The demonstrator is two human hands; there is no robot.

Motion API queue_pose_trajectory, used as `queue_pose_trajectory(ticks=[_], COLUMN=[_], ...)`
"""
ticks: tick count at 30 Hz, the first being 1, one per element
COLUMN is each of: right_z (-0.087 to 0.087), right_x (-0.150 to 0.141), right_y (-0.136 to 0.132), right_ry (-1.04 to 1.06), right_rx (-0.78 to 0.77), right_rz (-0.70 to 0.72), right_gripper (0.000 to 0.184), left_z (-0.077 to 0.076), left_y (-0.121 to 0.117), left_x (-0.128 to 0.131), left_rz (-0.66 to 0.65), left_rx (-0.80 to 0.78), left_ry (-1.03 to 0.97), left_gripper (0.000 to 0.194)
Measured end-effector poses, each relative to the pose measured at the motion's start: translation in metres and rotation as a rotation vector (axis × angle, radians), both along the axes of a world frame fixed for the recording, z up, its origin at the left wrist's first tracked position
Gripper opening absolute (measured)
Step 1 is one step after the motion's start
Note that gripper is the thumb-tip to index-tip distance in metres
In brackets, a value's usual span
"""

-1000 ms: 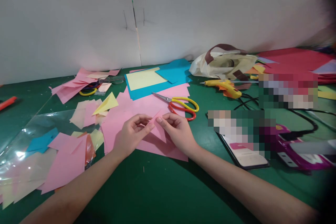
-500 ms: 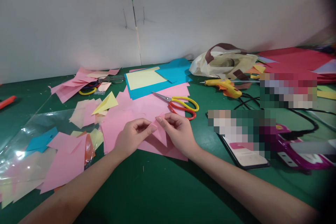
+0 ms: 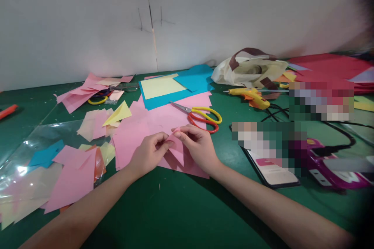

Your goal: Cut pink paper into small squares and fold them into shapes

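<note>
Light is soft and middling, pale grey on the wall (image 3: 87,27) beyond the fingers (image 3: 180,136), sinking to gloom on the surface (image 3: 163,218) nearer than them. A shadow darkens the pink sheets (image 3: 128,144) beneath them. White glare dots the clear plastic (image 3: 22,170) to their left. Right of them, pixelated blocks cover part of the phone (image 3: 280,175); a dark blur clouds the far right edge.

Left hand (image 3: 148,153), right hand (image 3: 200,145) close together, fingers (image 3: 180,136) pinched
</note>
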State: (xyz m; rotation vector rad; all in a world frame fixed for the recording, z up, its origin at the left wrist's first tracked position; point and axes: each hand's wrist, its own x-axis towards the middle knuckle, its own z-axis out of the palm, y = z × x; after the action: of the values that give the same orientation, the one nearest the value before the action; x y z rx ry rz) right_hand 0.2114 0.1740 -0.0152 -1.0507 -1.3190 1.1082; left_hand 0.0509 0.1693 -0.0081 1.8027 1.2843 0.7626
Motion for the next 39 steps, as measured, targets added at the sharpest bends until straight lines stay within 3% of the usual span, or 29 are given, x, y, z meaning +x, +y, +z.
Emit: queue_pose_trajectory(ticks=[12, 18, 23, 25, 28, 30, 34, 39], right_z=[0.0003, 0.0009, 0.0013, 0.0014, 0.0009, 0.0002, -0.0013, -0.0013], right_x=[-0.0011, -0.0013, -0.0001, 0.0006, 0.0002, -0.0009, -0.0022, -0.0011], right_y=[-0.0066, -0.0087, -0.0063, -0.0049, -0.0041, -0.0043, -0.0038, -0.0012], right_ry=[-0.101, -0.131, -0.053, -0.023, -0.03, -0.065, -0.085, 0.045], right_rx=[-0.007, 0.017, -0.021, -0.011, 0.017, 0.013, -0.045, -0.043], right_rz=[0.122, 0.088, 0.098, 0.133, 0.221, 0.242, 0.142, 0.092], right_gripper=[0.022, 0.042, 0.041, 0.04, 0.026, 0.028, 0.014, 0.012], left_z=[0.0006, 0.0029, -0.0019, -0.0044, -0.0046, -0.0024, 0.0025, 0.0047], left_y=[-0.0016, -0.0033, -0.0042, -0.0035, -0.0007, 0.0016, 0.0041, 0.003], left_x=[0.0009, 0.0026, 0.0017, 0.0005, -0.0009, -0.0011, 0.0005, 0.0012], left_rz=[-0.06, -0.119, -0.207, -0.155, 0.086, 0.192, 0.228, 0.226], left_rx=[0.002, 0.046, 0.157, 0.167, 0.117, 0.098, 0.104, 0.111], left_ry=[-0.052, 0.071, 0.146, 0.145, 0.005, -0.128, -0.277, -0.312], left_gripper=[0.035, 0.035, 0.037, 0.036, 0.026, 0.023, 0.019, 0.015])
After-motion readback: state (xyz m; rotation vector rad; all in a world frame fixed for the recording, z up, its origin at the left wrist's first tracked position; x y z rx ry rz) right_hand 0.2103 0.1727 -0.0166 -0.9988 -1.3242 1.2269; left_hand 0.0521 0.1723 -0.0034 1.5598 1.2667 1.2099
